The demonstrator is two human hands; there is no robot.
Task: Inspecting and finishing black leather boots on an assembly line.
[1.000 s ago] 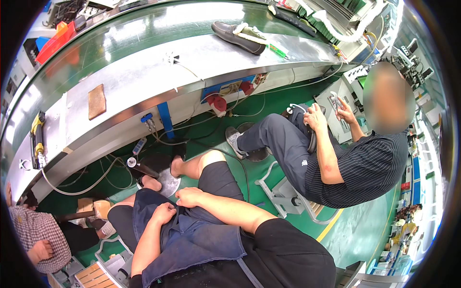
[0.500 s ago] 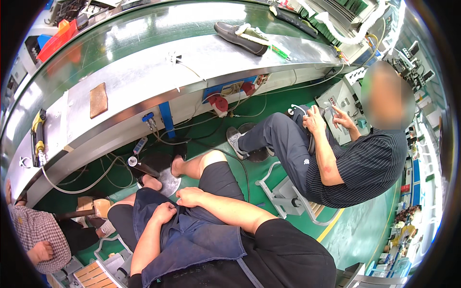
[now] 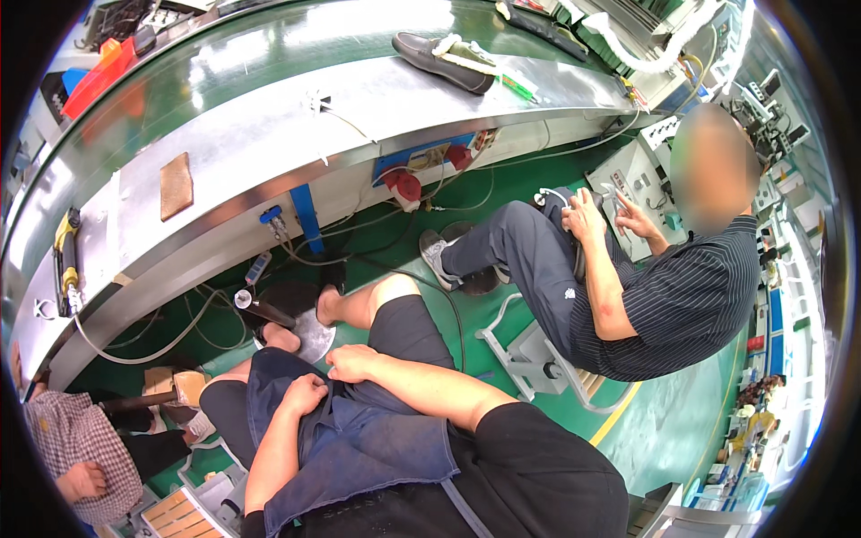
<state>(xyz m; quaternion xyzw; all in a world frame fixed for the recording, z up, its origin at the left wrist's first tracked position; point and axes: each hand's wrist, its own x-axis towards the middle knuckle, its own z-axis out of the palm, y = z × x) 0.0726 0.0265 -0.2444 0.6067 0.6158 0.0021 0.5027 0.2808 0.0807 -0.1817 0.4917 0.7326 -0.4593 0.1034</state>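
Note:
My left hand lies in my lap on the dark blue apron, its fingers curled in. Just to the right, my right hand rests over my right thigh with its fingers bent together, close to the apron's edge. Whatever either hand may grip is hidden under the fingers. Ahead on the metal bench edge lie a flat brown pad, a yellow and black hand tool with a hose, and a dark brown shoe with a pale fleecy lining. A green pen-like item is beside the shoe.
On the right a seated person holds a small thing in both hands. Another person in a checked shirt sits at lower left. Cables and a blue bench leg are under the bench. A red bin stands far left.
The view has shifted slightly, so the bench and its things sit a little further left and up. My hands stay in my lap, nearly unmoved.

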